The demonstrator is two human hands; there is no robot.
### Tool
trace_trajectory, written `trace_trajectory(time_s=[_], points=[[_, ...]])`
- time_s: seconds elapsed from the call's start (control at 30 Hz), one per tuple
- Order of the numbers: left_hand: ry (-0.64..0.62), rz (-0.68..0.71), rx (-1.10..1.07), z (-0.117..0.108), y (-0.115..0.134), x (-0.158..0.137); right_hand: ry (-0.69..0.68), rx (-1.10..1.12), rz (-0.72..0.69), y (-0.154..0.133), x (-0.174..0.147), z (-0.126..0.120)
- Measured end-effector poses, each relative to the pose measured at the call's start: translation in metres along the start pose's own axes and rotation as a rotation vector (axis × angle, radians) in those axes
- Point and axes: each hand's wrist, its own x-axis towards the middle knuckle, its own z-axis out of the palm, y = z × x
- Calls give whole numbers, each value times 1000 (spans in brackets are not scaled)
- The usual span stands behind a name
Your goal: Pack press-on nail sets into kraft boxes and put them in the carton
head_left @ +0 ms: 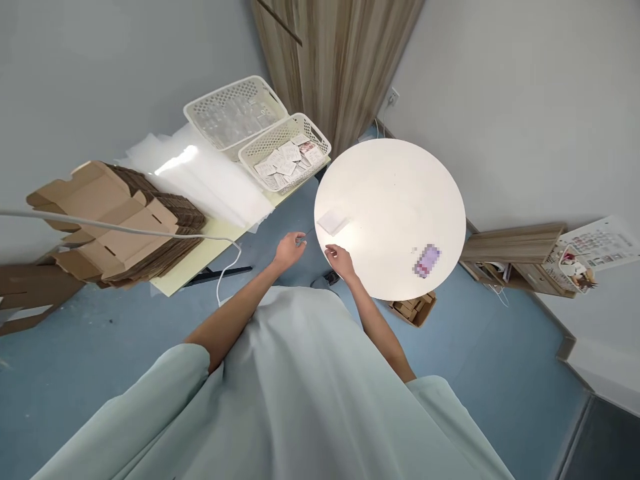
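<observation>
My left hand [290, 251] hovers over the gap between the two tables, thumb and fingers curved and apart, with nothing plainly visible in it. At the near left edge of the round white table [390, 200] is my right hand [341, 261], its fingers loosely bent and no held thing showing. Just beyond the right hand, a flat white rectangular packet or card [333, 222] lies on the tabletop. Further right on the same table is a blurred purple object [427, 261].
On the left table [173, 279] stand folded cardboard boxes [125, 227], clear plastic sheets [200, 173], a basket of printed cards [250, 155] and another basket [190, 115] with clear items. A white cable [110, 225] crosses there. A carton [425, 313] sits under the round table.
</observation>
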Motion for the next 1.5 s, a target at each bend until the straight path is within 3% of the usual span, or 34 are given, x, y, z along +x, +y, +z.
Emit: trace_trajectory(time_s=[0.27, 0.6, 0.77, 0.9, 1.0, 1.3, 1.5], points=[[170, 45, -114, -66, -50, 4, 26, -69, -69, -62, -8, 39], [494, 54, -95, -184, -161, -27, -78, -161, -201, -167, -5, 137], [483, -64, 0, -228, -215, -31, -146, -235, -262, -207, -2, 185], [400, -81, -6, -240, -251, -24, -200, -289, -281, -229, -2, 210], [385, -42, -22, -241, -263, -20, -231, -313, -290, -240, -2, 218], [338, 57, 11, -247, -265, -16, -246, -424, -336, -267, 11, 229], [285, 86, 150, -254, -268, -11, -297, -495, -378, -286, 28, 249]])
